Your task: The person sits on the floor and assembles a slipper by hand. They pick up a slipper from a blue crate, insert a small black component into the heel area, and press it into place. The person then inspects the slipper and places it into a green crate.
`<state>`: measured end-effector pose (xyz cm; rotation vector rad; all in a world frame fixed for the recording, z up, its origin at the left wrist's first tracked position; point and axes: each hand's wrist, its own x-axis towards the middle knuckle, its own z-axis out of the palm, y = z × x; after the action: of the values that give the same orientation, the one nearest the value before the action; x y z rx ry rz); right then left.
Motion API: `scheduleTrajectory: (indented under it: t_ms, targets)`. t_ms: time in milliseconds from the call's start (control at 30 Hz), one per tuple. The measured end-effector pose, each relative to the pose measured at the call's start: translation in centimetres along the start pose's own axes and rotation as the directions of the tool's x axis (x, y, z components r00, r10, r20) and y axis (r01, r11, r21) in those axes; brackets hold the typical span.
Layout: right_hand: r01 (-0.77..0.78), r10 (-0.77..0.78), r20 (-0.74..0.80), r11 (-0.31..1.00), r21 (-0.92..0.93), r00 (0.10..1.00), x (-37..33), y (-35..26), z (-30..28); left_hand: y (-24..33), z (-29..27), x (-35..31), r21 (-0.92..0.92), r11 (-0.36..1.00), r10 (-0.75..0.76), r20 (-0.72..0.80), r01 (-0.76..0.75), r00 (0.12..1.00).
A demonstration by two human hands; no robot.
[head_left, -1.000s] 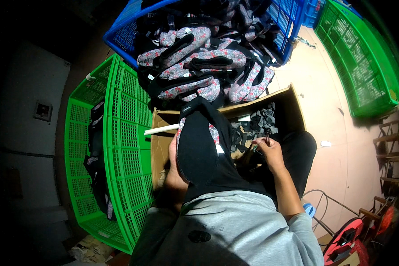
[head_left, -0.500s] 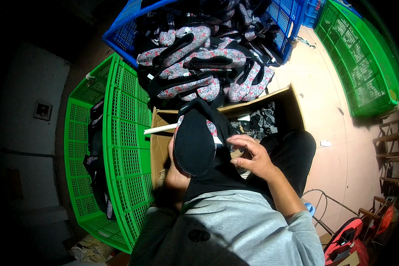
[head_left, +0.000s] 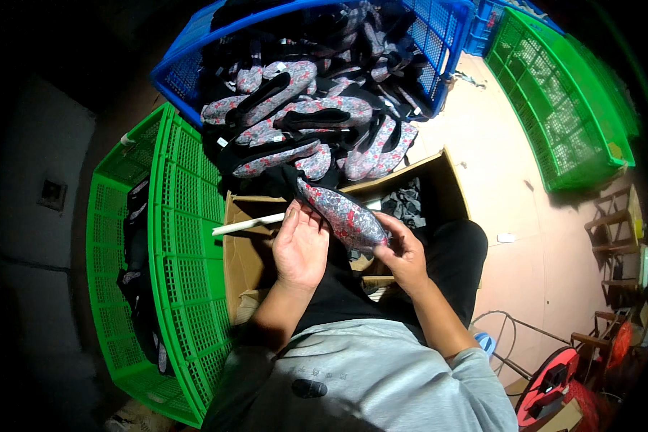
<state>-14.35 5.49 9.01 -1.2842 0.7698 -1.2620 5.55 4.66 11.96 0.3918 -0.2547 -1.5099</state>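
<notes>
Both my hands hold one floral-patterned shoe upper (head_left: 342,214), grey with red flowers, turned on its side over my lap. My left hand (head_left: 300,245) cups its near side. My right hand (head_left: 403,255) grips its toe end. Just beyond it lies a brown cardboard box (head_left: 241,248) with a white stick (head_left: 248,226) across it and dark pieces inside. Farther off, a blue crate (head_left: 183,68) is heaped with several similar floral uppers (head_left: 295,115).
A green crate (head_left: 187,237) on my left holds a few dark uppers (head_left: 133,252). Another green crate (head_left: 561,101) stands empty at the right on the tan floor. A red cable reel (head_left: 547,381) and wire loops lie at the lower right.
The upper was showing its black inner side and held up by my left hand. Now it is turned patterned side out, and my right hand has come off the box to grip it.
</notes>
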Motion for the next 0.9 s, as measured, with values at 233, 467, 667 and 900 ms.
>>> scheduleTrajectory:
  t_ms: [233, 467, 667, 900]
  targets:
    - [-0.181, 0.260, -0.340, 0.952, 0.248, 0.904, -0.6, 0.8, -1.9, -3.0, -0.1, -0.1, 0.670, 0.742, -0.030, 0.080, -0.031, 0.996]
    - [0.083, -0.124, -0.302, 0.986, -0.144, 0.945, -1.1, -3.2, -6.3, -8.6, 1.2, 0.3, 0.620, 0.749, -0.343, 0.059, 0.235, 0.938]
    - [-0.141, 0.083, -0.194, 0.941, -0.308, 0.978, -2.7, -3.9, -6.1, -10.7, 0.6, -2.0, 0.477, 0.763, -0.388, -0.203, 0.437, 0.899]
    - [0.084, -0.026, 0.168, 0.934, -0.348, 0.985, -7.3, 0.2, -1.1, -3.7, -3.0, -7.3, 0.533, 0.623, -0.386, -0.426, 0.572, 0.818]
